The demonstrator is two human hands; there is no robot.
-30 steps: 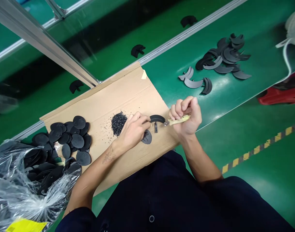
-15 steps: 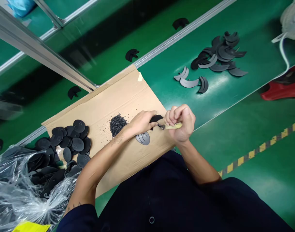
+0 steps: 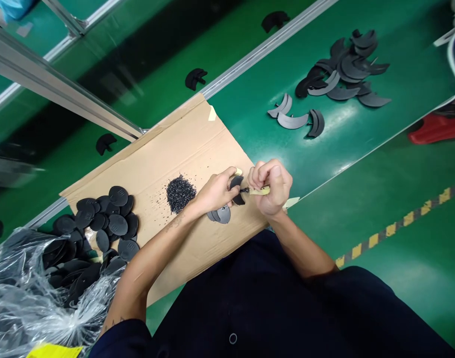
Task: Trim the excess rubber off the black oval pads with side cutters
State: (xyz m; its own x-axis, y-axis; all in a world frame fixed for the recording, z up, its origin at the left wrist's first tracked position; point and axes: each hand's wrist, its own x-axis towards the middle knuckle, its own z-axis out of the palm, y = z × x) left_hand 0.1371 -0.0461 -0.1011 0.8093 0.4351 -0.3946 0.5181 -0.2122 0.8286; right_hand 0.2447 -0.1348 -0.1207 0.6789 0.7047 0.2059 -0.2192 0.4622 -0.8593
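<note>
My left hand (image 3: 218,191) pinches a black crescent-shaped plastic piece (image 3: 237,190) over the cardboard. In my closed right hand (image 3: 272,186) is a small hand tool with a yellow handle (image 3: 260,191), which looks like pliers or nippers. Its dark tip meets the inner side of the crescent piece; the exact contact is too small to make out. A bit of pale yellow shows at my left fingertips. Grey oval plastic pieces (image 3: 223,215) lie on the cardboard just below my left hand. Beside my left forearm sits a heap of tiny black plastic bits (image 3: 180,194).
Black oval discs (image 3: 118,224) spill from a clear plastic bag (image 3: 41,308) at left. The cardboard sheet (image 3: 182,144) covers part of the green table (image 3: 249,114). Grey crescent pieces (image 3: 350,69) are piled at upper right. A metal frame post (image 3: 74,84) rises at left.
The crescent piece has turned so more of its face shows between my hands. My right hand has shifted slightly left with the tool. The view has moved a little.
</note>
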